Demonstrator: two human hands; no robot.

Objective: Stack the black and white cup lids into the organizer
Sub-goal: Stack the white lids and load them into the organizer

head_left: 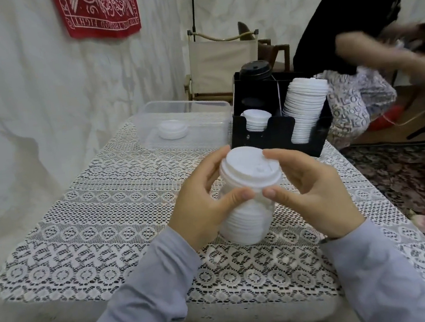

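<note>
Your left hand (201, 209) and right hand (313, 191) both grip one stack of white lids (249, 168) in front of you, over the lace tablecloth (102, 226); the left fingers curl round its left side with the thumb on the front; the right thumb presses the front and the right fingertips (271, 154) touch the top lid's rim; whether the stack's base rests on the cloth cannot be told. The black organizer (279, 132) stands just beyond; its right front compartment holds a tall leaning white stack (306, 107); its left front compartment holds a short white stack (255, 120); black lids (254, 70) rise at the rear. The clear container (203, 135) to the organizer's left holds a few white lids (172, 129).
</note>
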